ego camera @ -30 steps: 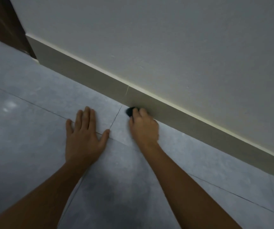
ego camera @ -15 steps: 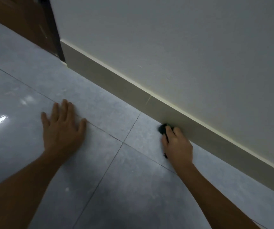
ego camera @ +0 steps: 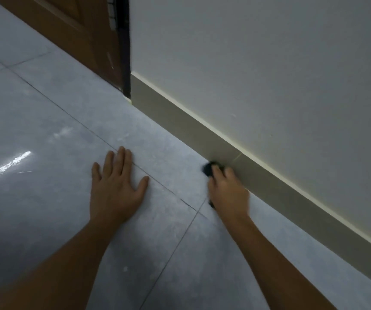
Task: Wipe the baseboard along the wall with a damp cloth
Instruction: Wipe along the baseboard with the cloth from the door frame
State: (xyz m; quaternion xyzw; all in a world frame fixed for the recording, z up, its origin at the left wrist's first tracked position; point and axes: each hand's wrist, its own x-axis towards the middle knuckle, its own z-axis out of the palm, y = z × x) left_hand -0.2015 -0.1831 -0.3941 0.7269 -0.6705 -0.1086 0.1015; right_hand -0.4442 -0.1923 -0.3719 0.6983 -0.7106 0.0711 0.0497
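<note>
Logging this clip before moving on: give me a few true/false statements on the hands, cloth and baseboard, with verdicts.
1. The right hand presses a dark cloth against the baseboard. True.
2. The left hand grips a second cloth. False: it lies flat and open on the floor tile.
3. A brown wooden door stands beyond the baseboard's far end. True.
4. The cloth is white. False: it is dark, nearly black.
</note>
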